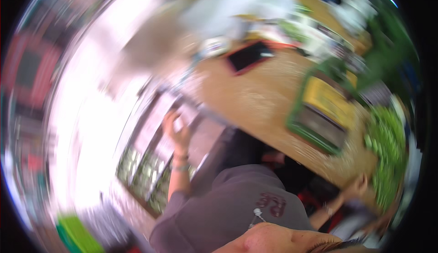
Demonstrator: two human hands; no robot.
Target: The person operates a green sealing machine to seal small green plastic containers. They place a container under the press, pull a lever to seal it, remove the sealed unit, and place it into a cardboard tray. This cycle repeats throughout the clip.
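Note:
The whole picture is smeared by motion. My left hand point(178, 132) is held over a tray with long compartments point(157, 139), its fingers curled round a small white object point(177, 123) whose kind I cannot make out. Rows of small greenish-white pieces point(148, 168) lie in the tray's nearer part. Far to the right, my right hand point(358, 187) is stretched out beside the table edge. It is close to a bright green bundle point(388, 152), and its fingers are too blurred to read.
On the wooden table point(255, 97) lie a dark phone in a red case point(249, 56) and a green tray point(292, 120) holding a yellow-topped box point(331, 102). A white bag point(242, 6) and loose papers crowd the back. Bright green and grey stacks point(77, 232) stand at lower left.

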